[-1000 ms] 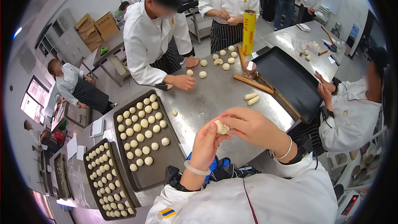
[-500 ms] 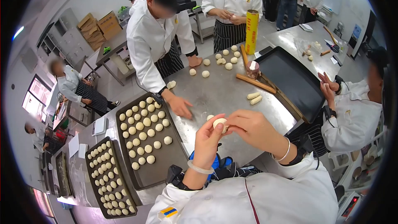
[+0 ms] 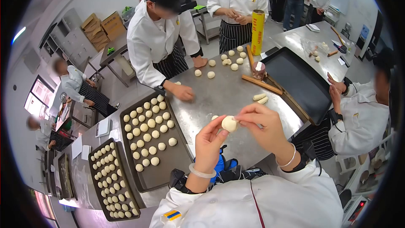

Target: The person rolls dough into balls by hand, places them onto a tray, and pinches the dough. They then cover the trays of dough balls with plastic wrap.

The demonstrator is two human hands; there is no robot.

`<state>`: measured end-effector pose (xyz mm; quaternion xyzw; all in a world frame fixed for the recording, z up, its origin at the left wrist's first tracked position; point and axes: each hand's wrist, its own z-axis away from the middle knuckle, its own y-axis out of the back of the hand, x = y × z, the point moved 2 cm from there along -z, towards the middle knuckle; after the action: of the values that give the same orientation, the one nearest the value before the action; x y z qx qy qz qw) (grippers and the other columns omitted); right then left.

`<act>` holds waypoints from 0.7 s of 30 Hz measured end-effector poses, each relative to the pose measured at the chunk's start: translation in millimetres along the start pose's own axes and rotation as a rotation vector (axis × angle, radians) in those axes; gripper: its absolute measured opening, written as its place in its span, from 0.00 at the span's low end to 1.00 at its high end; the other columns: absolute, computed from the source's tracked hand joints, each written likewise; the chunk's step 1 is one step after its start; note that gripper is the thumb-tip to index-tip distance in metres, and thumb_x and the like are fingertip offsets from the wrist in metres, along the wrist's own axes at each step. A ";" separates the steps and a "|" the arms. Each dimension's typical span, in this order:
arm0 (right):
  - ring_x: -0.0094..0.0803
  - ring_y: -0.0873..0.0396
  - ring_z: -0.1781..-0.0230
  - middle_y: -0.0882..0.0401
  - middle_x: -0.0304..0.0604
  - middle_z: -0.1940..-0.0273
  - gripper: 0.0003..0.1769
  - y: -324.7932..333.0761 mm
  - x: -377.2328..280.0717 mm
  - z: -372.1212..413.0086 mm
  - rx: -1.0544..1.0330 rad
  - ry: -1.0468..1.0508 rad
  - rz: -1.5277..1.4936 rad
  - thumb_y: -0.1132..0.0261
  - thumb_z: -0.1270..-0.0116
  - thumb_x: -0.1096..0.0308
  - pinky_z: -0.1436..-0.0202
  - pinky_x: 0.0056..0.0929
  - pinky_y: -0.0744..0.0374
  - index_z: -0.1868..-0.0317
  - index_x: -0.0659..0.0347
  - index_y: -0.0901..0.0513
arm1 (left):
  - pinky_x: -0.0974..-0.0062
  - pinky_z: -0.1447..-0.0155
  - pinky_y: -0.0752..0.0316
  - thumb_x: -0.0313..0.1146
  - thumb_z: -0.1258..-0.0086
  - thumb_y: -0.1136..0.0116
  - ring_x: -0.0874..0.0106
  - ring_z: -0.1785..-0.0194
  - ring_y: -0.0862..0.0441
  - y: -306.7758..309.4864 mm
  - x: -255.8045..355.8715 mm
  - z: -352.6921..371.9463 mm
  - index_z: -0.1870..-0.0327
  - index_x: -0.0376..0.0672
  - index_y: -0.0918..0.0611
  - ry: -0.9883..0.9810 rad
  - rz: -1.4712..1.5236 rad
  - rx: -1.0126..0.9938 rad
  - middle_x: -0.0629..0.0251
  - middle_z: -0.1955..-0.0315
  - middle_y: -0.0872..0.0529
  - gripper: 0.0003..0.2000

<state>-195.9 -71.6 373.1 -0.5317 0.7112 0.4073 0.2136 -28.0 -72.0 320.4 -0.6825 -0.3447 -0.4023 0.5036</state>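
Observation:
A pale, round dough ball (image 3: 229, 123) is held up in front of me, above the near edge of the steel table. The fingers and thumb of my left hand (image 3: 209, 140) wrap it from the left and below. My right hand (image 3: 263, 127) pinches its right edge between thumb and fingertips. Behind my left fingertips, another dough ball (image 3: 214, 118) shows in part on the table. Beyond my right hand lie short dough pieces (image 3: 260, 98).
A large tray (image 3: 171, 175) and a narrower tray (image 3: 93, 177), both bearing rows of dough balls, are on the left. A co-worker's hand (image 3: 182, 92) works across the table. On the right are a black tray (image 3: 299, 84), rolling pin (image 3: 261, 84) and yellow tube (image 3: 257, 33).
The dough ball has turned and shows more fully between my hands; my right fingers have drawn back to its edge. The co-worker's hand has pulled back and curled.

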 end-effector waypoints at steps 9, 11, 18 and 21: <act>0.25 0.17 0.64 0.17 0.41 0.65 0.06 -17.3 13.4 8.4 0.043 -0.256 -0.332 0.35 0.39 0.80 0.58 0.22 0.19 0.61 0.69 0.18 | 0.70 0.38 0.25 0.13 0.39 0.42 0.65 0.42 0.23 -2.3 4.1 6.7 0.47 0.30 0.21 -0.258 -0.110 0.012 0.54 0.45 0.24 0.17; 0.25 0.18 0.61 0.18 0.40 0.63 0.08 -25.5 17.1 12.3 0.050 -0.391 -0.436 0.35 0.40 0.82 0.55 0.22 0.20 0.60 0.68 0.19 | 0.70 0.38 0.25 0.13 0.39 0.42 0.66 0.42 0.23 4.0 2.8 8.7 0.48 0.31 0.21 -0.271 -0.107 0.043 0.56 0.46 0.24 0.17; 0.24 0.21 0.60 0.20 0.42 0.57 0.10 -80.2 39.4 30.9 -0.082 -0.417 -0.563 0.36 0.42 0.85 0.53 0.20 0.23 0.59 0.67 0.20 | 0.71 0.35 0.28 0.17 0.35 0.42 0.68 0.39 0.26 44.1 -10.7 45.5 0.44 0.34 0.23 -0.161 0.017 0.163 0.58 0.42 0.26 0.18; 0.23 0.22 0.61 0.21 0.41 0.58 0.10 -115.7 46.4 38.9 -0.151 -0.540 -0.620 0.37 0.41 0.85 0.53 0.19 0.23 0.59 0.67 0.20 | 0.73 0.35 0.27 0.17 0.34 0.43 0.68 0.39 0.26 64.1 -17.4 62.4 0.43 0.35 0.23 -0.164 0.110 0.226 0.57 0.41 0.26 0.18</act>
<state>-109.2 -79.1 275.7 -0.6089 0.4038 0.4995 0.4655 33.0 -29.3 267.9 -0.6700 -0.3899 -0.2756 0.5685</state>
